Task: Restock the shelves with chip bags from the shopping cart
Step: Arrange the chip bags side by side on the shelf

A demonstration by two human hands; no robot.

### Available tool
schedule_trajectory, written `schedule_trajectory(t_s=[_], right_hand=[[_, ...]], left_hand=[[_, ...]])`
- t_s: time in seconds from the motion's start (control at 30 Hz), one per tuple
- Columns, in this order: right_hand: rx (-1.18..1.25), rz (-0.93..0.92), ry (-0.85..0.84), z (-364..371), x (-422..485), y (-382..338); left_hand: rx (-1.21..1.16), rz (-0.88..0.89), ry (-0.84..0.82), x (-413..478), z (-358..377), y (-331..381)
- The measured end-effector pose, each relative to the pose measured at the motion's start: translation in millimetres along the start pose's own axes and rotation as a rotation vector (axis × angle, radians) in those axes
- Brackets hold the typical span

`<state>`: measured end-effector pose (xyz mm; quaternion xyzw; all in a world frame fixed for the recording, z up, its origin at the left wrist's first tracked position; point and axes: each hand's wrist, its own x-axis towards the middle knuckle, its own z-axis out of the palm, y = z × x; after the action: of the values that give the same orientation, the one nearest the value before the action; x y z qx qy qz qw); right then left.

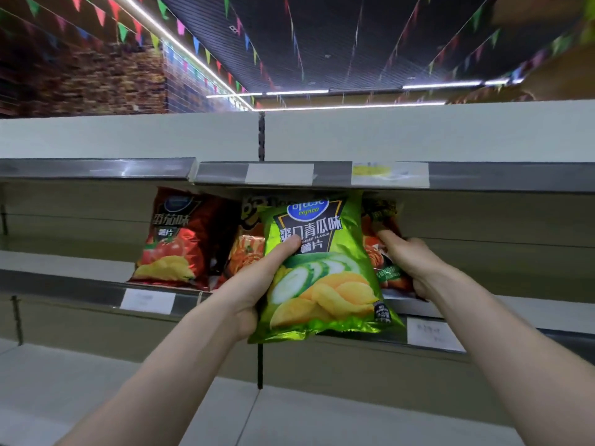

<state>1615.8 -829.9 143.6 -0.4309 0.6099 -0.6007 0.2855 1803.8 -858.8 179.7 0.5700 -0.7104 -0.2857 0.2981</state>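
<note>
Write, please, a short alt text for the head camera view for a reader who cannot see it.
The left hand holds a green cucumber-flavour chip bag before a supermarket shelf, while the right hand grips a red-and-black chip bag on it. A red tomato-flavour chip bag and an orange chip bag stand further left on the same shelf.

Middle shelf (pixel 64 260) is pale and flat behind a grey price rail (pixel 80 288). A red tomato chip bag (pixel 175 239) stands upright on it at the left. An orange bag (pixel 246 252) is just beside it, partly hidden. Further right is a third bag (pixel 382 218), mostly covered, and I can't tell if it rests on the shelf.
</note>
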Motion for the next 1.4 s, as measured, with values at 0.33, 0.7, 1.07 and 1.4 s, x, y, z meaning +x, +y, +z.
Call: schedule_trajectory(t_s=[0.33, 0.7, 1.07, 1.4], right_hand=[[0.044, -0.04, -0.162, 15.0, 55.9, 23.2], [-0.122, -0.156, 0.002, 5.5, 69.9, -12.8], [-0.087, -0.198, 0.024, -19.8, 11.9, -22.6], [-0.087, -0.16, 0.017, 0.9, -7.8, -3.4]], left_hand=[[0.34, -0.042, -0.052, 3.8, 4.7, 1.8], [0.613, 0.073, -0.135, -2.8, 6.0, 10.4], [-0.336, 0.02, -0.036, 1.5, 20.9, -0.9], [-0.24, 0.141, 0.292, -4.1, 66.6, 9.3]])
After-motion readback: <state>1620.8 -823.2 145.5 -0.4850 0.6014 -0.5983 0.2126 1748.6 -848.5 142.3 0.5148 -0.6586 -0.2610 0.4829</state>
